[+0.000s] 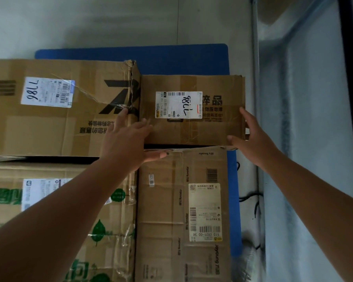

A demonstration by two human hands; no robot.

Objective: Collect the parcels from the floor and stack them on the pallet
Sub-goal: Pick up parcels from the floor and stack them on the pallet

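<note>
Both hands framed a small box (192, 110) at the far right of a blue pallet (151, 55). The left hand (128, 139) lay flat, fingers straight, over the box's left edge and the seam with its neighbour. The right hand (251, 137) was spread against the box's right side, fingers extended and thumb on the top near the front corner; neither hand curled round it. The box sat level, apparently already resting in its slot and being nudged square rather than carried.

Touching its left side stood a long box (55, 106) with a torn corner and a white label. Nearer the camera, a tall box (181, 216) lay just in front of the small one, and a green-printed box (69, 220) filled the near left, partly hidden by the left forearm. The four parcels covered most of the pallet, leaving blue strips along the far and right edges.

By this view, the stacking was well advanced, with one layer nearly complete. No parcels showed on the pale floor (110, 21) beyond the pallet, though whatever lay behind the person was out of view, so how many remained could not be told. A glass partition (306, 98) ran along the right.
</note>
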